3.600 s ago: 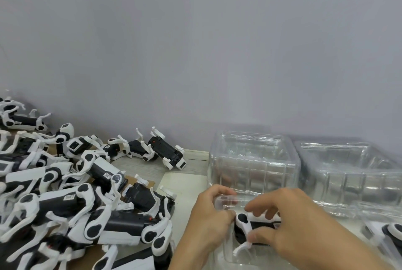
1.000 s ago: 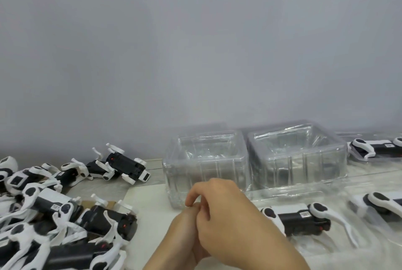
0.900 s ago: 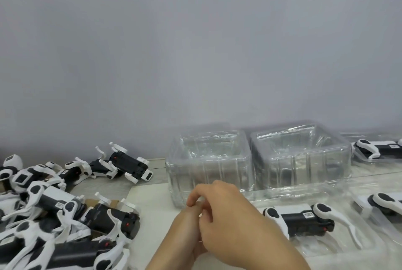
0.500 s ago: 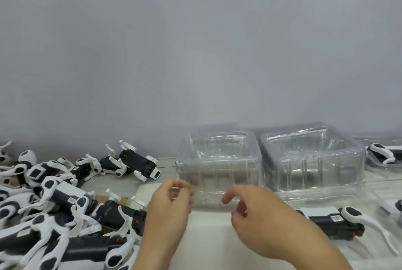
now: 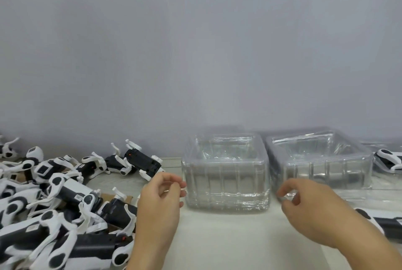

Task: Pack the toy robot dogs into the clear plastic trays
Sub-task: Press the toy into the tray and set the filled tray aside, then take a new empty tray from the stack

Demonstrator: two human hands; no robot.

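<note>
A stack of clear plastic trays (image 5: 226,185) stands mid-table, and a second stack (image 5: 318,161) stands to its right. My left hand (image 5: 159,198) hovers at the left wall of the nearer stack, fingers loosely curled and holding nothing. My right hand (image 5: 309,206) is at the stack's right front corner, also loosely curled around nothing. A pile of black-and-white toy robot dogs (image 5: 63,195) covers the table on the left. A packed dog (image 5: 386,224) lies in a tray at the right edge, partly hidden by my right forearm.
Another dog in a tray (image 5: 389,157) lies at the far right by the wall. One dog (image 5: 142,162) lies on its back behind my left hand. Cardboard (image 5: 128,198) shows under the pile. The grey wall runs close behind the trays.
My hands were together in front of the trays; now they have moved apart, one to each side of the left stack. The filled tray has gone off to the right.
</note>
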